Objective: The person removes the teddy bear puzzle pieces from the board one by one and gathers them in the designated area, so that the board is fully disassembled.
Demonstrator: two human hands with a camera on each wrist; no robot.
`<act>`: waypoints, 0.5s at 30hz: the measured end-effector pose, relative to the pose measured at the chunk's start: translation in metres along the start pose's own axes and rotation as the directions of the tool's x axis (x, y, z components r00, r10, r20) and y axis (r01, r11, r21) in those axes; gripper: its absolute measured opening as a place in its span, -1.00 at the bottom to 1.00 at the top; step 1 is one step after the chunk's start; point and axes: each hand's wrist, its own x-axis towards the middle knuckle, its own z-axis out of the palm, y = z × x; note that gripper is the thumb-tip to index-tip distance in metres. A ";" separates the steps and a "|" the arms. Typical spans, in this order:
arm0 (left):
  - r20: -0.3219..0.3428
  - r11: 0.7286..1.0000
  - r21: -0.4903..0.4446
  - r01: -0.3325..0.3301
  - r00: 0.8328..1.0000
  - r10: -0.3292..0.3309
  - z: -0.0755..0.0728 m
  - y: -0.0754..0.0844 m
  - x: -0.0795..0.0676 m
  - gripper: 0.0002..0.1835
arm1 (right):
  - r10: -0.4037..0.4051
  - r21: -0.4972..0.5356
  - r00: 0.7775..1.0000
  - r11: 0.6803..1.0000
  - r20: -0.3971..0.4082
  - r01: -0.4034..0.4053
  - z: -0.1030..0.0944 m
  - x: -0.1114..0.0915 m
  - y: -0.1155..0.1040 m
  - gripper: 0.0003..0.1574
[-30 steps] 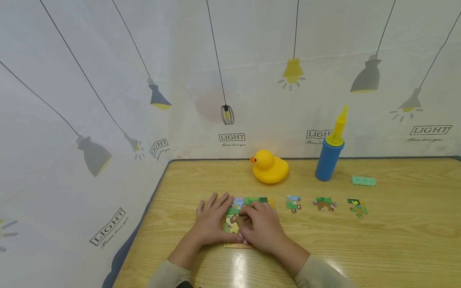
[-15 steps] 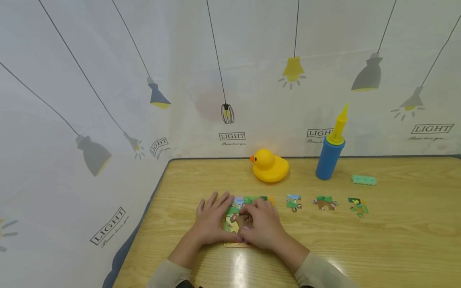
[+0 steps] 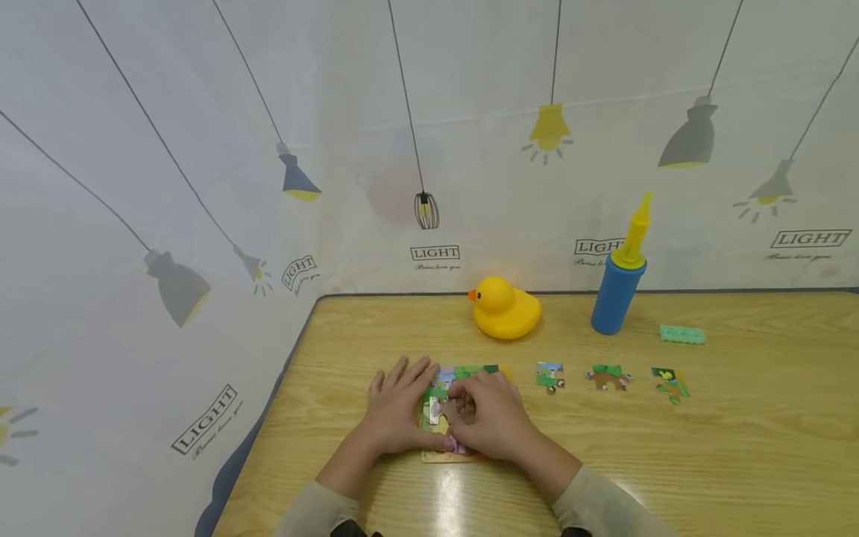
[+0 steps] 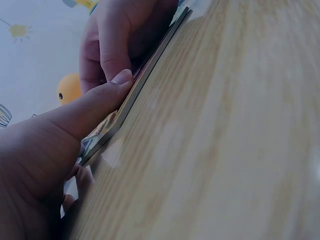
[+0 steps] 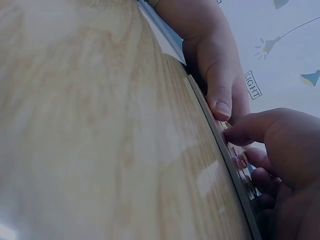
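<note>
A jigsaw puzzle (image 3: 436, 456) in a thin tray lies on the table between my hands, its picture showing green, yellow and purple parts. My left hand (image 3: 396, 410) lies along its left side with fingers spread, the thumb resting on the front part of the puzzle. With curled fingers, my right hand (image 3: 493, 414) pinches a brown puzzle piece (image 3: 451, 410) over the middle of the board. In the right wrist view, the thumb and fingers of this hand close around a small piece (image 5: 240, 160) at the board's surface. The right hand hides much of the puzzle's right half.
To the right lie three loose sections, one blue and green (image 3: 549, 375), one brown (image 3: 608, 377) and one with a yellow bird (image 3: 669, 383). Behind them stand a yellow rubber duck (image 3: 505, 309), a blue and yellow hand pump (image 3: 619, 287) and a mint-green block (image 3: 681, 334).
The brown piece under my right fingers has shifted slightly, and more of the puzzle around it shows. Both hands stay nearly in place; the head view moves a little.
</note>
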 end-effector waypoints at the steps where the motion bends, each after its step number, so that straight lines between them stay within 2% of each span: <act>1: 0.001 1.000 0.002 0.002 1.000 -0.002 0.000 0.000 0.000 0.43 | -0.001 0.004 1.000 1.000 -0.002 0.001 0.000 0.000 0.001 -0.50; 15: 0.004 1.000 -0.001 0.002 1.000 -0.002 0.001 -0.001 0.000 0.42 | -0.023 0.064 0.998 0.998 -0.054 0.026 0.003 -0.003 0.007 -0.47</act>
